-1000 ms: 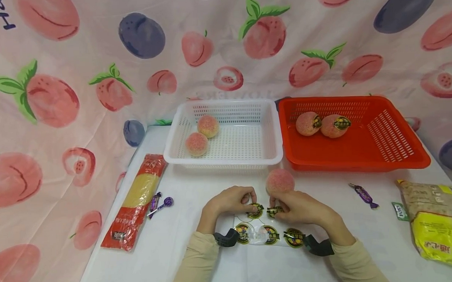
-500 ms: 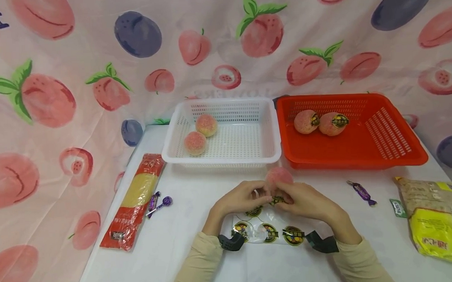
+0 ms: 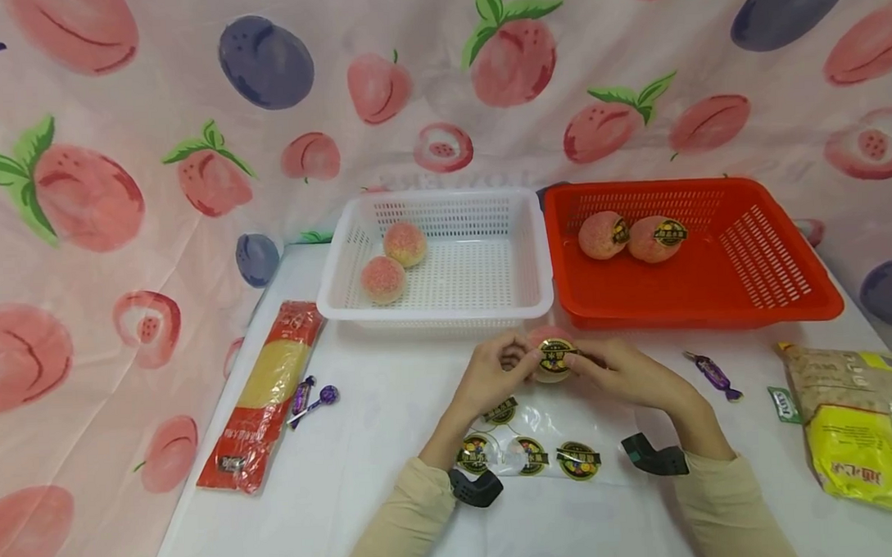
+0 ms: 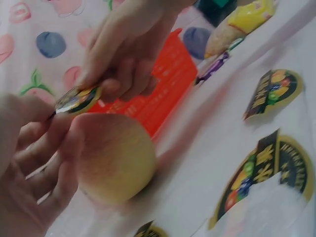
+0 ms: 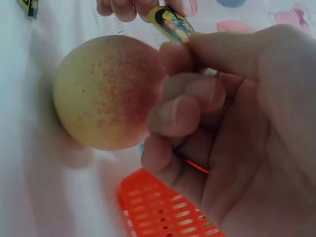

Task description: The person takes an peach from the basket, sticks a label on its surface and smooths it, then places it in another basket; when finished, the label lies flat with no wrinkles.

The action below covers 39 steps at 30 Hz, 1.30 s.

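A round black-and-gold fruit sticker (image 3: 557, 355) is stretched between both hands, over a pink-and-yellow peach (image 4: 118, 158) on the white table. Thumb and finger of my left hand (image 3: 494, 375) pinch its left edge. On the opposite edge, my right hand (image 3: 637, 374) pinches it the same way, the other fingers curled near the peach (image 5: 108, 94) in the right wrist view. Toward me lies a clear sticker sheet (image 3: 606, 424) with several stickers, one of them (image 3: 578, 460) at its lower right. In the head view, the sticker and hands cover most of the peach.
Behind stand a white basket (image 3: 436, 313) with two plain peaches and a red basket (image 3: 669, 316) with two stickered peaches. At left lie a red noodle packet (image 3: 262, 400) and a lollipop (image 3: 328, 394). A purple candy (image 3: 713, 376) and a yellow bag (image 3: 865, 452) are at right.
Both hands have moved up from the sheet to the peach. The left hand has joined the right on the sticker, which has come off the sheet and now faces up over the peach.
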### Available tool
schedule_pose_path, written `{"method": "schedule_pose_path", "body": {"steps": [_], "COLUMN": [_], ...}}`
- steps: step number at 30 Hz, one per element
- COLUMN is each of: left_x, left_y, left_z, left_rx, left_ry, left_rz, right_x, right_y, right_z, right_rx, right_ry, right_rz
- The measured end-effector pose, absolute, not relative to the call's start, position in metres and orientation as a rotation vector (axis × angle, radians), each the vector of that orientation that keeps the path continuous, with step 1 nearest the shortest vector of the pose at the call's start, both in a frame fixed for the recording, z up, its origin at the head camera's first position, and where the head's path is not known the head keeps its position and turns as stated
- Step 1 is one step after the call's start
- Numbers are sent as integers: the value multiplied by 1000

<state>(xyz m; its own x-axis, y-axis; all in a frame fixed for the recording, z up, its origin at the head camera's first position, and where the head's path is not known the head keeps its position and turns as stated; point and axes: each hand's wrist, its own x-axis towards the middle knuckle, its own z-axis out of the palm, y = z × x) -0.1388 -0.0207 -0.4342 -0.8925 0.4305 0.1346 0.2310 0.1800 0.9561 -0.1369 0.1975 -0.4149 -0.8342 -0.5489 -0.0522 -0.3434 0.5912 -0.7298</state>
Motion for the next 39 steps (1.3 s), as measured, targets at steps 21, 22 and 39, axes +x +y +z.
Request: {"method": "schedule_pose_path", "body": {"steps": [21, 22, 39], "left_x": [-145, -144, -142], "left_y": [-8, -8, -14], "left_z": [-449, -446, -435], "left_rx": [331, 330, 406], "left_ry": [2236, 2168, 2174], "left_rz": [1888, 1923, 1818], "right_x": [-149, -149, -150], "right_y": [197, 198, 205], "right_z": [-431, -431, -442], "right_rx": [-497, -490, -547], "right_ry": [2497, 2496, 2498], "right_rz": [-1209, -1209, -1239]}}
